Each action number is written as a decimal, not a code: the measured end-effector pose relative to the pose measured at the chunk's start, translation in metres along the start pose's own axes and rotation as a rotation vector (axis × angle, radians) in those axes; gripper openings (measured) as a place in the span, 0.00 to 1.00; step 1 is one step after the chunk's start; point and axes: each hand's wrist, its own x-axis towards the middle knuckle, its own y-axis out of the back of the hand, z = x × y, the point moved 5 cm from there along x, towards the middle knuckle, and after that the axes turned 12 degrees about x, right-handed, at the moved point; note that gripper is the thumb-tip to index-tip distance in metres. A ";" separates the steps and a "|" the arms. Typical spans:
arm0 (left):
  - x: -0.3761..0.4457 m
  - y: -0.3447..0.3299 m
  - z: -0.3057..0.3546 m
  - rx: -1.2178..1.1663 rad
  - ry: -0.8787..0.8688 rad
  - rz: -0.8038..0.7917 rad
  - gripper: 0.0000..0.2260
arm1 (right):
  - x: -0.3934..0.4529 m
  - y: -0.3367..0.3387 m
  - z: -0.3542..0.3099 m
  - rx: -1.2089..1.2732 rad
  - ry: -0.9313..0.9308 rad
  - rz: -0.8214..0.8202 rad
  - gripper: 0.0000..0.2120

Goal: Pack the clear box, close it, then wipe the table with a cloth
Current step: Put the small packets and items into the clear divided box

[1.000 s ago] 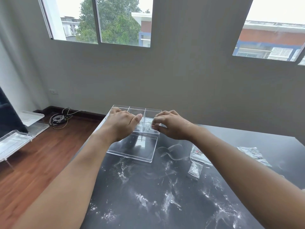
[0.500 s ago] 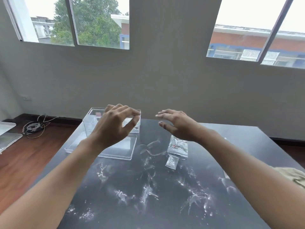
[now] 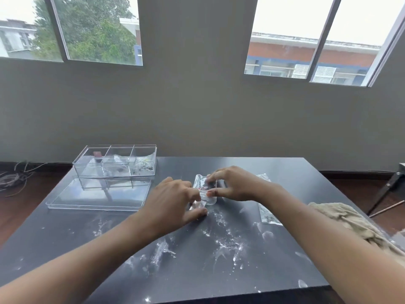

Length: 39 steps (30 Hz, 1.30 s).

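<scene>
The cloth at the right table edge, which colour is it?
The cloth is beige, seen in the head view.

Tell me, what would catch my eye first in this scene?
Probably the two bare hands meeting mid-table: the left hand and the right hand both pinch small clear plastic bags. Behind them to the left stands an open clear plastic box with compartments, its flat clear lid lying in front. White powdery smears streak the dark table.

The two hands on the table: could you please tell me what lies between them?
In the head view, a small clear plastic packet lies between the left hand and the right hand; both hands' fingertips pinch it.
</scene>
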 end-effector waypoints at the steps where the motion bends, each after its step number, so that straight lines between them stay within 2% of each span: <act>1: -0.001 0.001 0.002 -0.003 0.017 0.009 0.18 | -0.001 0.001 0.000 0.022 0.006 0.002 0.20; 4: -0.004 0.006 -0.001 -0.021 0.067 0.006 0.12 | -0.002 0.004 0.001 0.049 -0.014 -0.023 0.21; 8: -0.009 0.010 -0.009 -0.007 0.086 0.019 0.10 | -0.006 -0.002 -0.004 -0.005 -0.067 -0.140 0.39; 10: -0.013 0.011 -0.014 0.003 0.096 0.027 0.09 | -0.003 -0.004 -0.005 -0.082 -0.078 -0.153 0.43; 14: -0.018 0.019 -0.032 -0.038 0.153 0.101 0.07 | 0.007 -0.005 -0.007 -0.172 -0.017 -0.059 0.31; 18: -0.021 0.041 -0.069 -0.051 0.256 0.236 0.05 | 0.010 -0.001 -0.021 -0.204 0.121 0.049 0.15; 20: -0.022 0.054 -0.095 -0.027 0.317 0.311 0.05 | 0.014 0.004 -0.029 -0.212 0.198 0.124 0.11; 24: -0.028 0.072 -0.158 0.039 0.466 0.378 0.01 | 0.034 0.021 -0.048 -0.106 0.270 0.337 0.08; 26: -0.031 0.074 -0.190 0.059 0.534 0.395 0.03 | 0.048 0.029 -0.063 -0.053 0.306 0.451 0.07; 30: -0.035 0.065 -0.235 0.079 0.607 0.356 0.03 | 0.085 0.035 -0.092 0.010 0.262 0.633 0.10; 34: -0.044 0.051 -0.257 0.117 0.658 0.284 0.01 | 0.121 0.024 -0.133 0.076 0.358 0.681 0.08; 39: -0.056 0.024 -0.268 0.103 0.711 0.189 0.04 | 0.160 -0.002 -0.164 0.039 0.435 0.634 0.05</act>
